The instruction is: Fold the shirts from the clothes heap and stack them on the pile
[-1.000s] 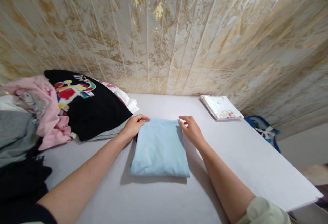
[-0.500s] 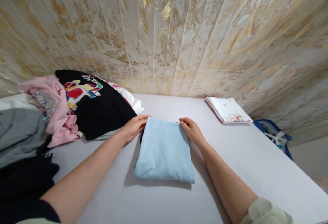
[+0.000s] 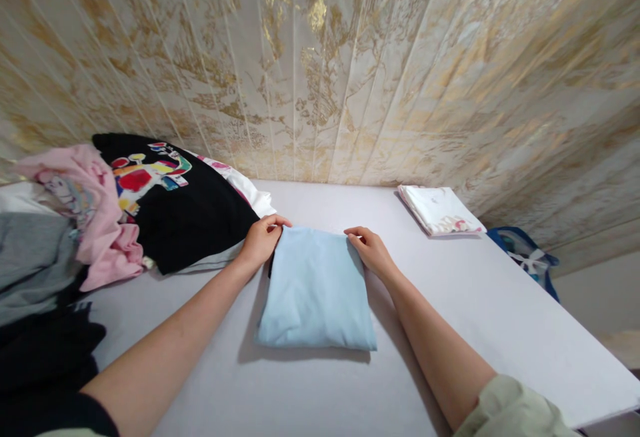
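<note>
A light blue garment (image 3: 317,290), folded into a neat rectangle, lies flat in front of me, with a bit of black showing under its left edge. My left hand (image 3: 263,240) is closed at its far left corner, thumb and fingers pinching the cloth. At the far right corner, my right hand (image 3: 369,249) grips the edge the same way, its fingertips partly hidden by the fabric.
The garment rests on a white table (image 3: 210,377). To the left are a black printed shirt (image 3: 200,223), a crumpled pink garment (image 3: 107,223), grey cloth (image 3: 35,250) and black cloth (image 3: 45,350). A folded white garment (image 3: 440,210) lies far right, near a blue bag (image 3: 550,277). Patterned curtain (image 3: 320,77) hangs behind.
The view has shifted slightly, so everything sits a little further left. My left hand's fingers are more curled at the corner; the blue garment stays folded and both hands remain at its far corners.
</note>
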Demonstrator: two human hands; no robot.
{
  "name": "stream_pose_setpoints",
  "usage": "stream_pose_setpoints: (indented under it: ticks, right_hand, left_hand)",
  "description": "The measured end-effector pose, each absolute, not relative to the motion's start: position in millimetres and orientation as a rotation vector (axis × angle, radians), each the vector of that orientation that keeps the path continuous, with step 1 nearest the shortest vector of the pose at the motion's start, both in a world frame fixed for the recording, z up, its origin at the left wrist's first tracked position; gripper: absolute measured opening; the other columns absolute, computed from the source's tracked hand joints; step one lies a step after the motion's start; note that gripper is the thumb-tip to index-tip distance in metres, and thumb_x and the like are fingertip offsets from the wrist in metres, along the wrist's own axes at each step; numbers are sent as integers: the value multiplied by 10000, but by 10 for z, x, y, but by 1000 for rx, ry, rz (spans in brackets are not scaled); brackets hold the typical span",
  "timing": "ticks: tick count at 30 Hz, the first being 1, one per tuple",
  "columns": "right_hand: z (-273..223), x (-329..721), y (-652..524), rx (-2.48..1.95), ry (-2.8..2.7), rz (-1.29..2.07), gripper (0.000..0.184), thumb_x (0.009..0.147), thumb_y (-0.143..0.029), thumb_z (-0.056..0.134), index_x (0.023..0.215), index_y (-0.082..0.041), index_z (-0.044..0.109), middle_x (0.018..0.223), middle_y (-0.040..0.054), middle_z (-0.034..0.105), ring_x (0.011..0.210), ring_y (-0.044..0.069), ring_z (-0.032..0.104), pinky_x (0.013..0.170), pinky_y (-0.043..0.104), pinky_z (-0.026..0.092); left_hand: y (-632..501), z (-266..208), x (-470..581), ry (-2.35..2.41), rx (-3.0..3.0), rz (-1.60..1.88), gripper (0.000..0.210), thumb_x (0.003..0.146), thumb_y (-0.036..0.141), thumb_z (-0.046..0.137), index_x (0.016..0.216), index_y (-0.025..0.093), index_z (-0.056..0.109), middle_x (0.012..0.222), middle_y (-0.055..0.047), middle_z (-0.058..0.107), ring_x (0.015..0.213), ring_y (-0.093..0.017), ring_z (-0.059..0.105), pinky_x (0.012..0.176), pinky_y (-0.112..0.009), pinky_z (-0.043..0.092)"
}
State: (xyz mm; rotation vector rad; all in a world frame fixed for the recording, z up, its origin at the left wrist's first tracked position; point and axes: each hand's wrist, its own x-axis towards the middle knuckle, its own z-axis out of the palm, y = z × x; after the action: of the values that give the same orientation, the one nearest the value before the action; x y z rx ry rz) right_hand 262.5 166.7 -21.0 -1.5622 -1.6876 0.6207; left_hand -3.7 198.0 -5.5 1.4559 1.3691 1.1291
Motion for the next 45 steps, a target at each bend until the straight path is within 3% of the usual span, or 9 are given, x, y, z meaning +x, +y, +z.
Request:
stream_pose_setpoints:
  ticks: [10, 17, 24, 27, 32, 35, 38, 42, 45]
  right_hand:
    - [-150, 2600, 1629, -1597, -1775, 366, 298, 851, -237, 450, 1041, -199, 677, 1073, 84, 620, 942, 195, 586, 901, 369, 444]
    - [49, 1894, 1470, -1413, -2295, 230, 469, 940, -406, 440, 1382, -248, 461, 1442, 96, 438, 1315, 245, 393, 1077, 449, 309]
    - [74, 1807, 1026, -1266, -2560, 368, 565, 929, -475, 464, 1443, -259, 376, 1476, 101, 401, 1352, 246, 354, 1116, 475, 235]
    - [228, 1894, 808, -1147, -2569, 472, 438, 935, -411, 478, 1357, -293, 498, 1427, 77, 468, 1295, 227, 437, 1108, 437, 260]
    - [283, 2141, 957, -1223, -2220, 603, 273, 952, -315, 428, 1065, -273, 674, 1049, 39, 687, 986, 182, 620, 903, 322, 447]
    - [110, 2404, 1282, -1560, -1827, 402, 283, 908, -318, 455, 1100, -232, 644, 1080, 83, 660, 971, 216, 607, 878, 368, 452]
    - [-85, 2583, 1547, -1683, -1660, 532, 359, 856, -327, 496, 1153, -159, 607, 1094, 117, 645, 867, 194, 615, 820, 346, 467]
    - [-206, 2597, 1682, -1664, -1598, 638, 346, 806, -386, 529, 1045, -161, 639, 821, 34, 646, 734, 159, 582, 711, 288, 451]
    - [-184, 2561, 1672, -1686, -1539, 729, 254, 754, -404, 556, 860, -183, 626, 609, -41, 525, 572, 130, 494, 557, 248, 383]
  left_hand:
    - [2022, -117, -46, 1409, 1435, 1105, 209, 654, 236, 516, 753, 177, 690, 641, 10, 638, 543, -126, 514, 493, -210, 356]
    - [2035, -125, -72, 1339, 1406, 1080, 246, 634, 281, 563, 796, 168, 709, 702, -16, 678, 613, -153, 568, 559, -233, 416]
    - [2046, -162, -91, 1324, 1457, 1074, 226, 651, 256, 520, 774, 173, 691, 689, -10, 667, 600, -148, 559, 548, -237, 407]
    - [2045, -156, -87, 1319, 1418, 1073, 210, 658, 235, 520, 774, 170, 683, 686, -12, 660, 615, -150, 574, 560, -240, 428]
    - [2002, -56, -93, 1289, 1122, 1075, 240, 739, 283, 557, 915, 141, 635, 734, -32, 644, 672, -146, 627, 627, -255, 489]
    - [1957, 36, -95, 1308, 1087, 1104, 288, 698, 336, 658, 899, 135, 611, 772, -36, 643, 674, -135, 619, 662, -265, 491]
    - [1902, 109, -85, 1313, 1147, 1087, 384, 615, 367, 732, 901, 139, 614, 727, -13, 633, 637, -134, 586, 640, -265, 465]
    - [1834, 132, -81, 1367, 1336, 846, 351, 590, 479, 728, 639, 167, 573, 537, 41, 514, 505, -116, 461, 506, -240, 328]
    - [1809, 121, -87, 1406, 1483, 773, 384, 638, 496, 668, 513, 197, 462, 461, 66, 392, 459, -102, 365, 475, -239, 233]
